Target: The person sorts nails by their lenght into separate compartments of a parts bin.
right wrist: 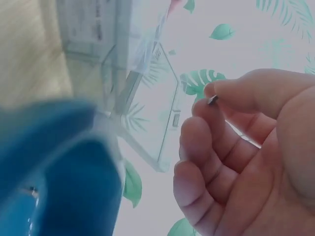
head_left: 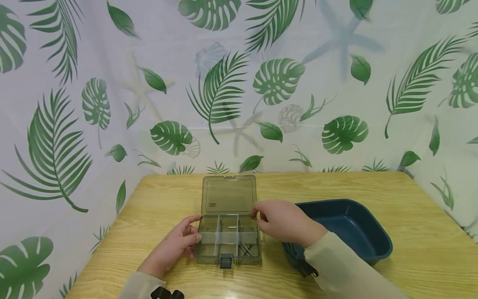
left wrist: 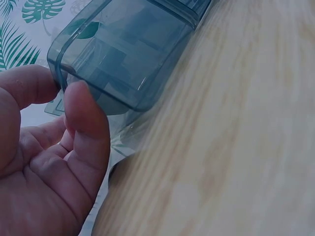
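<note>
A translucent grey compartment box [head_left: 226, 261] stands on the table with its lid [head_left: 229, 194] raised at the back. My left hand [head_left: 179, 241] holds the box's left side, thumb at the rim and index finger near the hinge corner; the left wrist view shows them at the box corner [left wrist: 142, 98]. Over the back right compartment is my right hand [head_left: 285, 220]. Its thumb and index finger pinch a small dark metal piece [right wrist: 212, 100], mostly hidden between the fingertips. Several thin metal pins [head_left: 245, 250] lie in the front right compartment.
A dark blue basin [head_left: 386, 245] stands right of the box, partly under my right forearm. Small metal items [head_left: 293, 248] show at its near left end. Behind the wooden table [head_left: 168, 195] hangs a leaf-patterned cloth [head_left: 231, 83].
</note>
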`<state>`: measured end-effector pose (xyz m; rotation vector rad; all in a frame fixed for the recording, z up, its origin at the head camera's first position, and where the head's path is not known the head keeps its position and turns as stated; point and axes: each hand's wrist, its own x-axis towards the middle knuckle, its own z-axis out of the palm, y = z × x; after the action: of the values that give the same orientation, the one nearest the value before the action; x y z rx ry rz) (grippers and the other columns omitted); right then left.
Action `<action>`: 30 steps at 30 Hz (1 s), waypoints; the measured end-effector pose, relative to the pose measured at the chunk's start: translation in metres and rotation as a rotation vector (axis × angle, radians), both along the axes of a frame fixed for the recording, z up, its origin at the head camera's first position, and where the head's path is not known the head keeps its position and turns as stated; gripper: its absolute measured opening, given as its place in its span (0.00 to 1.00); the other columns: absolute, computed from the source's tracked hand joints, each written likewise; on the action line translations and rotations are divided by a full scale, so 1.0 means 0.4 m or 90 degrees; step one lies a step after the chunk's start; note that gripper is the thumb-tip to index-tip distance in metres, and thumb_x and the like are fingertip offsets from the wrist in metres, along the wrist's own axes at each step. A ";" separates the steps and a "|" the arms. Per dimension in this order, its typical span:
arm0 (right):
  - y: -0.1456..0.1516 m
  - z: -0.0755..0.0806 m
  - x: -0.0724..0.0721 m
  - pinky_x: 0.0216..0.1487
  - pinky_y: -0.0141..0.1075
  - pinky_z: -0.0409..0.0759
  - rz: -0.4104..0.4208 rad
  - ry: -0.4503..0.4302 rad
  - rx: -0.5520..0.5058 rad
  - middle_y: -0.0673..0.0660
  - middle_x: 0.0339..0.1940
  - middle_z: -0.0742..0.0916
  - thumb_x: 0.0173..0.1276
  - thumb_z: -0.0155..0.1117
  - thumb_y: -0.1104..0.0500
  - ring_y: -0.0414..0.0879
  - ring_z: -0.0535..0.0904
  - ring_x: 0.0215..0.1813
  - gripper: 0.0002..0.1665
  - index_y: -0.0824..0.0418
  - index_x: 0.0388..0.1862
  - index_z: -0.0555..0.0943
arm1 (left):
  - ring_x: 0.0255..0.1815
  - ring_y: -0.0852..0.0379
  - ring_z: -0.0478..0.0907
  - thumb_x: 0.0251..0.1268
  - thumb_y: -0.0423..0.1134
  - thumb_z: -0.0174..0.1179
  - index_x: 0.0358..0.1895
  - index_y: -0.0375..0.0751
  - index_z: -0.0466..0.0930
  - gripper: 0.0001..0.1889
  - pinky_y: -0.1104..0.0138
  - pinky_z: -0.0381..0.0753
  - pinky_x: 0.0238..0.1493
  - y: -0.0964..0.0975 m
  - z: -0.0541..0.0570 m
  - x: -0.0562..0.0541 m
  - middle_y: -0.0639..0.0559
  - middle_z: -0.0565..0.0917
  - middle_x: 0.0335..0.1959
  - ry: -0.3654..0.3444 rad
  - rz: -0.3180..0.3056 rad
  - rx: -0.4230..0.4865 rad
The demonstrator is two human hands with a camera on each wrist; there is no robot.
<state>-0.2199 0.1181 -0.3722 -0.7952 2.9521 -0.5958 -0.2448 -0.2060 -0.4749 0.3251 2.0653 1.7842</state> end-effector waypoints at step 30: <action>0.083 0.014 0.014 0.31 0.39 0.74 -0.076 -0.047 0.020 0.42 0.26 0.78 0.73 0.63 0.55 0.40 0.73 0.25 0.12 0.50 0.54 0.83 | 0.26 0.57 0.68 0.75 0.32 0.56 0.79 0.37 0.52 0.34 0.64 0.80 0.24 0.006 0.003 0.006 0.47 0.69 0.40 0.008 -0.011 0.016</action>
<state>-0.2143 0.1512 -0.3667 -0.5840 2.9491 -0.5711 -0.2423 -0.2034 -0.4737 0.3616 2.0449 1.8030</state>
